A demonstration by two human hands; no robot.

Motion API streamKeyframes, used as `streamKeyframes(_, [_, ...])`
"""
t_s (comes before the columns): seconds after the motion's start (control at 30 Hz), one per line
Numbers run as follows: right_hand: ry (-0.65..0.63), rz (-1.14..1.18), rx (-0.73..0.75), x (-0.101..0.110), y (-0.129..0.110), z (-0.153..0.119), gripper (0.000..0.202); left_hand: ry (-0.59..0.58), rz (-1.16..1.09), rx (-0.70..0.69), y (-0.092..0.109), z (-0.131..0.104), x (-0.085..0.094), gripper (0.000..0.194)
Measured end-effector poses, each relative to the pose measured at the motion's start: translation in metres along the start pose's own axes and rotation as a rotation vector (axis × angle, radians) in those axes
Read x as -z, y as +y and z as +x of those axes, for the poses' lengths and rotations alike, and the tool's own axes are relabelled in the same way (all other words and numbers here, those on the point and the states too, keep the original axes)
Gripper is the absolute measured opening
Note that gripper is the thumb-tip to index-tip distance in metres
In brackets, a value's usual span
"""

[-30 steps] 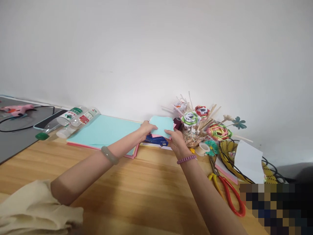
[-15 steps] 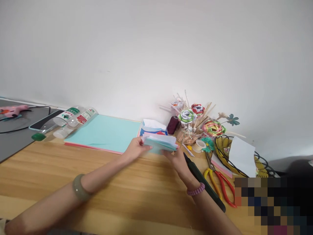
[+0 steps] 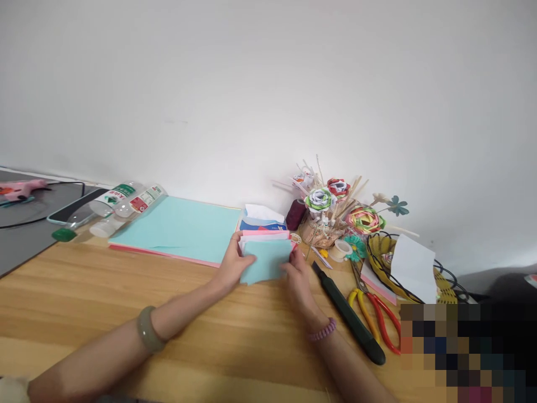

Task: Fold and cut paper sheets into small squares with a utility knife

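Between my hands I hold a small stack of paper pieces (image 3: 267, 262), light blue in front with white and pink edges showing behind. My left hand (image 3: 230, 262) is closed on its left edge, the thumb lying over the blue face. On the opposite edge, my right hand (image 3: 298, 275) grips the stack with thumb and fingers. The pieces are tilted up above the wooden table (image 3: 201, 341). Just behind them is a blue and white tissue pack (image 3: 263, 217). A dark green utility knife (image 3: 350, 316) lies right of my right hand.
Large light-blue sheets (image 3: 180, 226) lie at left, beside clear plastic bottles (image 3: 126, 204) and a phone (image 3: 78, 206). Paper flowers (image 3: 321, 198) stand at the back. To the right are scissors (image 3: 371, 310), a tape roll (image 3: 340, 250) and a yellow basket (image 3: 380, 249). A pink glue gun (image 3: 23, 189) sits far left.
The paper stack has come lower and nearer, and its blue face now shows more upright, with pink and white edges visible behind. Both hands have moved slightly down with it.
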State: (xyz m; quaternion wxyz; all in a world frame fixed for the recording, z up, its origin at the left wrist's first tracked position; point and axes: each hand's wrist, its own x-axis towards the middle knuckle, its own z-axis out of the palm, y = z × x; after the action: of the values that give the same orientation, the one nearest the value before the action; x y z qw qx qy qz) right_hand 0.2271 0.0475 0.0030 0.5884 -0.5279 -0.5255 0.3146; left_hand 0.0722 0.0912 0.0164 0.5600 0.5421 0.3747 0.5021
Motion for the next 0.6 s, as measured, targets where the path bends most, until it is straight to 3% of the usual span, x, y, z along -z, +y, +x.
streamKeyframes(0.17, [0.050, -0.069, 0.002, -0.012, 0.003, -0.012, 0.035, 0.043, 0.049, -0.004, -0.015, -0.013, -0.008, 0.057])
streamKeyframes(0.3, [0.069, -0.141, 0.022, -0.006, -0.015, 0.017, 0.037, 0.057, 0.165, -0.108, -0.006, 0.006, -0.001, 0.055])
streamKeyframes(0.37, [0.079, -0.176, 0.013, -0.001, -0.026, 0.050, 0.037, 0.075, 0.279, -0.161, 0.004, 0.023, 0.016, 0.051])
streamKeyframes(0.47, [0.046, -0.233, -0.041, 0.001, -0.035, 0.103, 0.036, 0.058, 0.555, -0.202, 0.016, 0.042, 0.056, 0.041])
streamKeyframes(0.6, [0.048, -0.380, -0.065, -0.004, -0.034, 0.138, 0.036, -0.077, 0.972, -0.198, 0.015, 0.042, 0.116, 0.043])
